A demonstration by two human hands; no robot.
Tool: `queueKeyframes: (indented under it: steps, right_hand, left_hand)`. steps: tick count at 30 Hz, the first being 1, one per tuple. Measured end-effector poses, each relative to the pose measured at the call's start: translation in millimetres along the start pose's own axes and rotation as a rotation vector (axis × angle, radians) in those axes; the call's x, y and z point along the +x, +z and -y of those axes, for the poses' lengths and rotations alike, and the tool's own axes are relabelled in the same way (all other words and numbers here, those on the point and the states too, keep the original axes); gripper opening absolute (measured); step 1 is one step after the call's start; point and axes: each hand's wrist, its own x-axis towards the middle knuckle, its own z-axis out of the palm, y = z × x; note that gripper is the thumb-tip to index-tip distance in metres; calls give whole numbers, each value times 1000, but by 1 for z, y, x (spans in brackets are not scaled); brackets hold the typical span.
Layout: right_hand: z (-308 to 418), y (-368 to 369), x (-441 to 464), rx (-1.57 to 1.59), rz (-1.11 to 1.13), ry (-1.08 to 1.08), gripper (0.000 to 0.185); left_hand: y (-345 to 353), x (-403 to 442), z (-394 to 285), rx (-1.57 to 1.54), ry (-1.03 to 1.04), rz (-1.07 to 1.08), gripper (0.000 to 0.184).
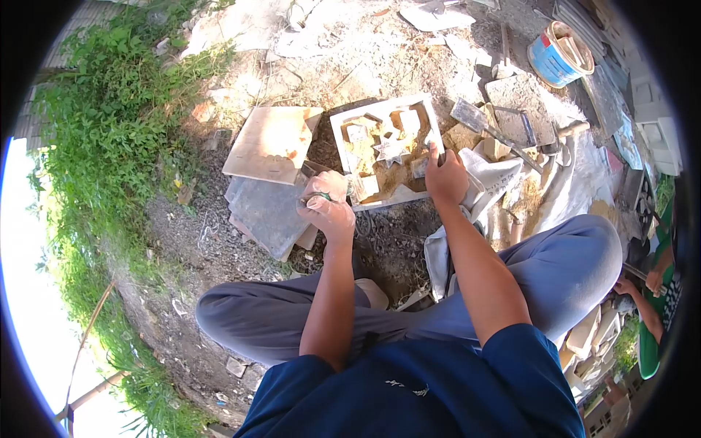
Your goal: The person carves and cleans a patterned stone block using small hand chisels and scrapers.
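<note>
A shallow pale frame (338, 136) lies on the ground before me, with a grey star-shaped piece (391, 149) amid brown sandy material. My left hand (328, 204) is closed near its lower left corner; the thing in its fingers cannot be made out clearly. At the frame's right side my right hand (447, 179) is closed, index finger along the rim. Something dark shows between its finger and thumb, too small to name. Left of the frame, a light square board (266, 142) overlaps grey slabs (269, 208).
To the right lie a flat-bladed trowel (469, 115), a mortar-covered board (515, 95) and crumpled white sacking (558, 186). A blue-and-white bucket (555, 62) stands farther back. Green plants (109, 117) grow at left. Another person's arm (642, 303) shows at far right.
</note>
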Motion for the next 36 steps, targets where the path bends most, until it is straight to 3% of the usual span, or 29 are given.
queueKeyframes:
  steps: [6,10,12,13,16,17,19,21,23,25,27,31,32,34,36]
  right_hand:
    - [2,-1,-1,13,-44,-14,54]
    - [4,-5,-1,11,-49,-8,51]
    - [2,-2,-5,15,-51,-11,51]
    - [3,-2,0,28,-74,-18,51]
    - [2,-3,0,32,-49,-15,53]
    - [0,-4,-1,26,-43,-11,53]
    - [2,-4,0,68,-34,-24,52]
    - [7,-3,1,62,-59,-27,52]
    - [2,-2,-1,53,-66,-29,50]
    - [0,2,-7,44,-85,-35,50]
    - [3,-4,0,59,-43,-16,50]
    - [3,-1,0,54,-94,-38,50]
    - [-1,-2,0,47,-89,-23,50]
    - [1,-1,0,43,-57,-30,50]
    - [3,-1,7,56,-69,-34,50]
  left_hand:
    - [4,1,7,156,31,-24,74]
    - [-3,-1,13,84,-24,33,73]
    - [-4,-2,21,123,-74,-53,65]
    - [-4,-5,21,75,-82,-59,53]
    - [-6,-9,22,69,-77,-11,44]
    - [-12,-15,37,118,-82,-55,46]
    - [-15,-20,46,659,137,-183,40]
    - [-2,-19,44,498,-80,-269,37]
    - [-7,-20,37,94,-147,-121,36]
    - [-8,-7,31,210,-164,-203,33]
    - [-3,-17,30,-29,-159,-152,30]
    - [-5,-18,41,-10,-242,-221,35]
    - [-10,-23,57,139,-127,-233,37]
    - [-5,-25,38,207,-108,-173,43]
    - [8,-23,20,117,-128,-268,45]
